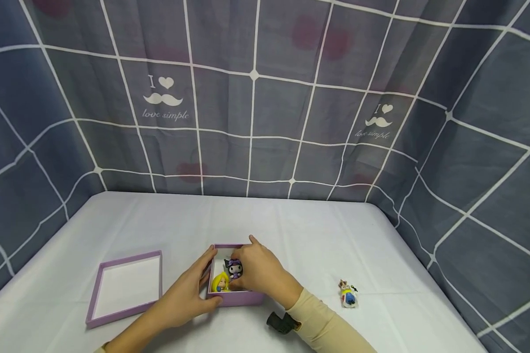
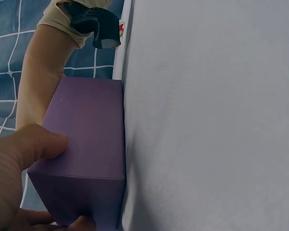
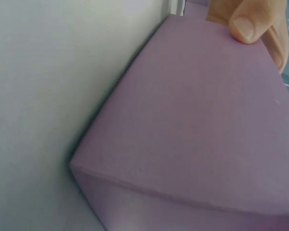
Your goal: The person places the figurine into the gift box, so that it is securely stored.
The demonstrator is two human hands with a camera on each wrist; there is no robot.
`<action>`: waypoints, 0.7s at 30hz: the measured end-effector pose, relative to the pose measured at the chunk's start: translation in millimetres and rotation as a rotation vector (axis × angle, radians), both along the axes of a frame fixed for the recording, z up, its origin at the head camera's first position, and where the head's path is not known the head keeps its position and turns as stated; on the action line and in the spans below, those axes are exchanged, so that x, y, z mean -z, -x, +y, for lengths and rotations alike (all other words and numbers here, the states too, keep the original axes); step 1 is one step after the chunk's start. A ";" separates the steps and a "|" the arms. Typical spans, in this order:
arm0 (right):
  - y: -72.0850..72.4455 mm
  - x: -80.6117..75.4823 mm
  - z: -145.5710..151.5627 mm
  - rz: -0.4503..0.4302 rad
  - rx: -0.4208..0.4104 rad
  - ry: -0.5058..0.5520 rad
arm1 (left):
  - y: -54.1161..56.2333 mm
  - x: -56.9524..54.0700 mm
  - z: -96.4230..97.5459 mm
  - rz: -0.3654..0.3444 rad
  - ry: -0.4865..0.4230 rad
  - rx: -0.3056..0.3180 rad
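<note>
A purple open box [image 1: 235, 298] with a white inside sits on the table. My left hand [image 1: 187, 294] grips its left end, thumb on the front wall and fingers along the side; the left wrist view shows that thumb pressed on the purple wall [image 2: 94, 125]. My right hand [image 1: 261, 268] reaches into the box from the right. Its thumb and fingers are around a small figurine with a black hood and white face [image 1: 233, 268]. Beside it in the box lies a yellow-haired figurine [image 1: 221, 282]. The right hand covers the box's right part.
The box's lid [image 1: 124, 287], purple-rimmed and white inside, lies to the left. A small figurine in blue and yellow [image 1: 348, 294], seemingly in a clear wrapper, is on the white table [image 1: 309, 230] at the right. A grey checked curtain [image 1: 274, 108] surrounds the table's back and sides.
</note>
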State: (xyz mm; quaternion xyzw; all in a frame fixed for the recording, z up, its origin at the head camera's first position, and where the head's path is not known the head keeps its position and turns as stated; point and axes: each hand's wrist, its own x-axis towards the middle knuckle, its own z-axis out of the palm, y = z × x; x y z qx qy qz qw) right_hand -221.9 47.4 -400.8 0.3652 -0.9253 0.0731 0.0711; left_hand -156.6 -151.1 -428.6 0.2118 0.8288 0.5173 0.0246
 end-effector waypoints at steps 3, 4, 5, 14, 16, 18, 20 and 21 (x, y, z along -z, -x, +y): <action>1.1 0.5 -0.5 -0.001 -0.006 -0.013 | 0.0 0.0 0.1 -0.006 -0.011 0.001; 1.3 0.6 -0.6 -0.001 -0.008 -0.016 | 0.0 0.0 0.1 -0.008 -0.010 0.002; 1.6 0.5 -0.8 -0.001 -0.011 -0.018 | 0.0 -0.1 0.2 -0.009 -0.010 0.002; 2.5 0.0 -2.3 -0.007 -0.018 -0.047 | -1.7 -1.9 0.1 -0.004 0.000 -0.004; 2.8 -0.3 -2.2 -0.014 -0.024 -0.045 | -1.4 -1.2 0.0 0.002 0.000 -0.006; 3.3 -0.4 -1.6 -0.016 -0.035 -0.041 | -0.9 -0.1 0.0 0.007 0.000 -0.007; 3.6 -0.8 -0.6 -0.019 -0.043 -0.033 | -0.9 -0.2 0.3 0.005 0.002 -0.007; 3.6 -1.0 0.0 -0.022 -0.045 -0.029 | -1.0 -0.5 0.4 0.002 0.003 -0.008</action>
